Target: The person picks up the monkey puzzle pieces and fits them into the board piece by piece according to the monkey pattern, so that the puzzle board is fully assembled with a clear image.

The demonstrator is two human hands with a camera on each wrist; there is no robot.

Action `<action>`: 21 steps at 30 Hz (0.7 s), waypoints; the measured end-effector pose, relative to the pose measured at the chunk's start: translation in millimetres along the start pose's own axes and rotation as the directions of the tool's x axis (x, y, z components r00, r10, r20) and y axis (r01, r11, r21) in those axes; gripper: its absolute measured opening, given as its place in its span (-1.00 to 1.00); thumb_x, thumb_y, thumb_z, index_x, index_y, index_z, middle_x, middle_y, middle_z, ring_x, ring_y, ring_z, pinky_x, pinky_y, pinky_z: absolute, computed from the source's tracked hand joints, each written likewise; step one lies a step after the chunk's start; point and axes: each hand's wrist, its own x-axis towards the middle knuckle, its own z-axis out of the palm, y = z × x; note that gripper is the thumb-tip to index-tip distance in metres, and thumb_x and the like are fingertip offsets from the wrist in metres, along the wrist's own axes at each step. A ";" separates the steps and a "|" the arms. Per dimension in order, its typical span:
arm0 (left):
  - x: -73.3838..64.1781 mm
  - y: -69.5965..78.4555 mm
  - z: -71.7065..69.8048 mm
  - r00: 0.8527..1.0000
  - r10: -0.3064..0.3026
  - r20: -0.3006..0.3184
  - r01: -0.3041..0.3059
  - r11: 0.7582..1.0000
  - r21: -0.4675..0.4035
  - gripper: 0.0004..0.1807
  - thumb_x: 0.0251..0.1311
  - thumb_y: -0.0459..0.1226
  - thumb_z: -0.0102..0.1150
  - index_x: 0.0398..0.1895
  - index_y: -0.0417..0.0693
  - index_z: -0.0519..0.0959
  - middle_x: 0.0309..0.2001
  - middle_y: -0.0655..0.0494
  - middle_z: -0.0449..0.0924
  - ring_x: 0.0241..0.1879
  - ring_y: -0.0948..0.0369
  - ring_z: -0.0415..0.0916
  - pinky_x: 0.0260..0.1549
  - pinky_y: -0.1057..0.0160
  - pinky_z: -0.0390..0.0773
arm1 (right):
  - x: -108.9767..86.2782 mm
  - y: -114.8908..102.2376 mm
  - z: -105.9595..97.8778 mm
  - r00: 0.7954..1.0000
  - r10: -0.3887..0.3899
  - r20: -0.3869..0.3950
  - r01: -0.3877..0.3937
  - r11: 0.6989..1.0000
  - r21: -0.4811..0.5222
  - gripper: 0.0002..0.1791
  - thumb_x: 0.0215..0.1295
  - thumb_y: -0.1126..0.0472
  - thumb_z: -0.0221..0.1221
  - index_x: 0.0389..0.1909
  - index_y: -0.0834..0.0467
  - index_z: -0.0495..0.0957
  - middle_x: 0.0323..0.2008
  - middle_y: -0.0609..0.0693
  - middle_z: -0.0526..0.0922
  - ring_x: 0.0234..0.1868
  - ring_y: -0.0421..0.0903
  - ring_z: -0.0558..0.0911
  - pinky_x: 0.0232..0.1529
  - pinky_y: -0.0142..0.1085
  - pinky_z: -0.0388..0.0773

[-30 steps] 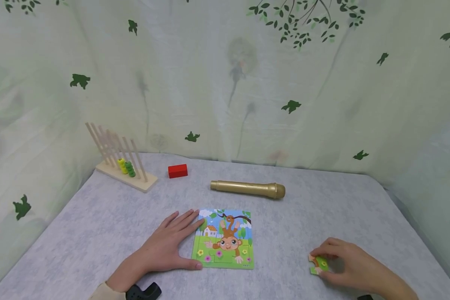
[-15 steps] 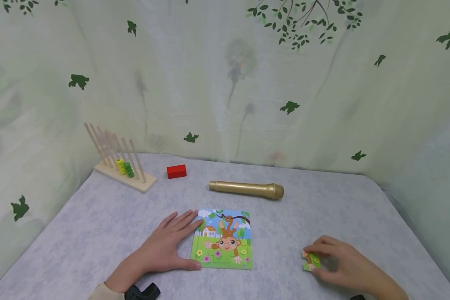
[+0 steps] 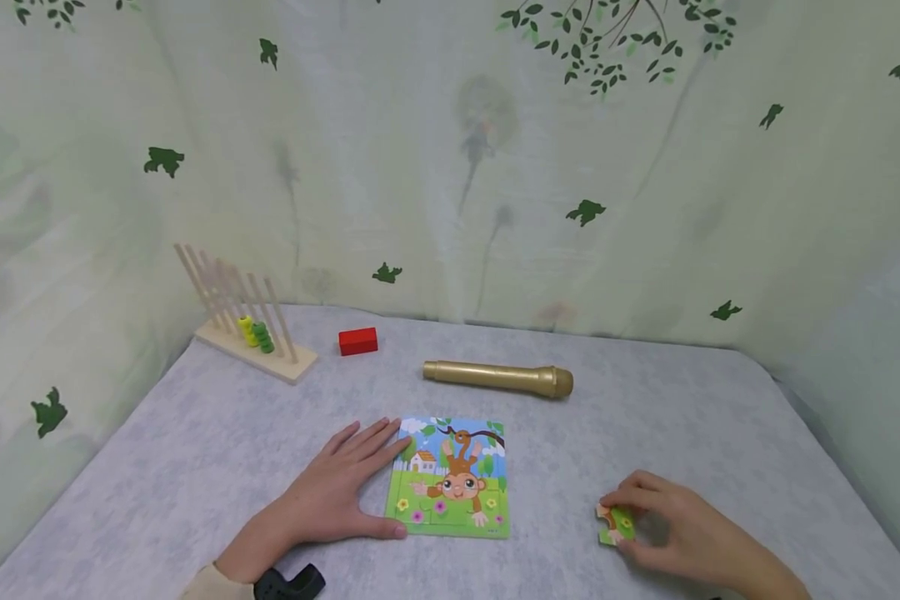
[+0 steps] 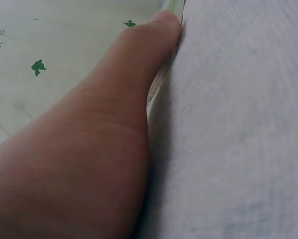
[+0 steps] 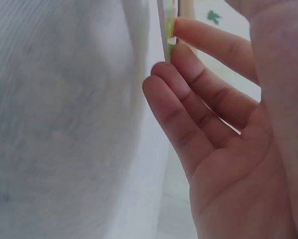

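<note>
A square jigsaw puzzle (image 3: 461,508) with a monkey hanging from a branch lies flat on the table in the head view. My left hand (image 3: 330,496) rests at its left side, fingers spread and straight, with fingertips and thumb tip right at the puzzle's edge. To the right and apart from the puzzle, my right hand (image 3: 682,525) pinches a small puzzle piece (image 3: 624,523), green with a yellow flower and a brown-and-peach part. In the right wrist view the piece (image 5: 167,30) appears edge-on at the fingertips. The left wrist view shows the left thumb (image 4: 134,64) lying along the table.
Behind the puzzle lies a gold toy microphone (image 3: 495,377). A red block (image 3: 357,342) sits farther back, near a wooden peg stand (image 3: 258,354) with yellow and green beads. A pale printed curtain (image 3: 450,167) borders the table's back and sides.
My right hand has moved a little left, towards the puzzle, with the puzzle piece still pinched. The left hand stays at the puzzle's edge.
</note>
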 end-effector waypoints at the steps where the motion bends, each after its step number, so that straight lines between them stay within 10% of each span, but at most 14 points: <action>1: 0.1 0.2 -0.5 1.000 -0.001 0.000 0.001 1.000 0.001 0.26 -0.14 0.67 0.07 0.63 0.27 0.20 0.66 0.18 0.02 0.65 0.09 -0.09 0.59 -0.17 -0.15 | 1.6 -1.6 -0.8 1.000 -0.013 -0.001 0.013 1.000 0.001 -0.64 0.24 0.06 0.47 0.05 -0.18 0.67 -0.12 -0.39 0.56 -0.21 -0.44 0.52 -0.29 -0.42 0.60; 21: -0.5 2.0 -1.1 1.000 0.026 -0.016 -0.026 1.000 0.009 0.25 -0.11 0.66 0.05 0.62 0.24 0.21 0.65 0.14 0.05 0.64 0.04 -0.05 0.57 -0.22 -0.08 | 59.6 -46.6 -5.1 0.988 -0.156 0.000 0.155 0.982 -0.110 -0.67 0.31 0.06 0.40 0.06 -0.16 0.63 0.07 -0.34 0.55 -0.05 -0.34 0.57 -0.16 -0.37 0.66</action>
